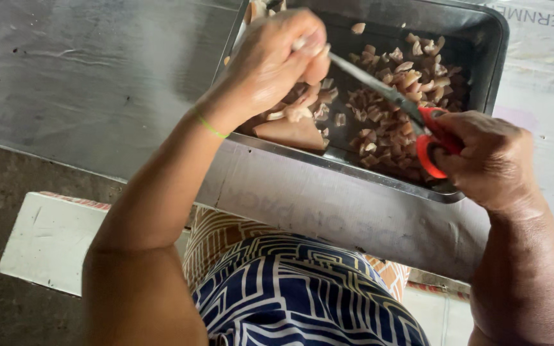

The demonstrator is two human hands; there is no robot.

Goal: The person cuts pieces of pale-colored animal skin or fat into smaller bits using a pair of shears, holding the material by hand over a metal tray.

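Scissors (418, 118) with red handles sit right of centre, the right hand (488, 160) clenched through their loops. Their blades reach the pale strip (298, 45) pinched in the left hand's (270, 61) grip, upper centre. Both hang over a dark metal tray (492, 38) of cut pieces (392, 83) on the desk (84, 83).

Over the metal tray (482, 38) of chopped pale pieces (392, 96) on the table (97, 83), the right hand (488, 160) grips red-handled scissors (411, 112), blades meeting a strip (299, 45) pinched in the left hand (270, 61).

We see red-handled scissors (432, 138) over pale brown pieces (389, 96) in the grey tray (482, 38); below it, blue-and-white patterned cloth (290, 288).
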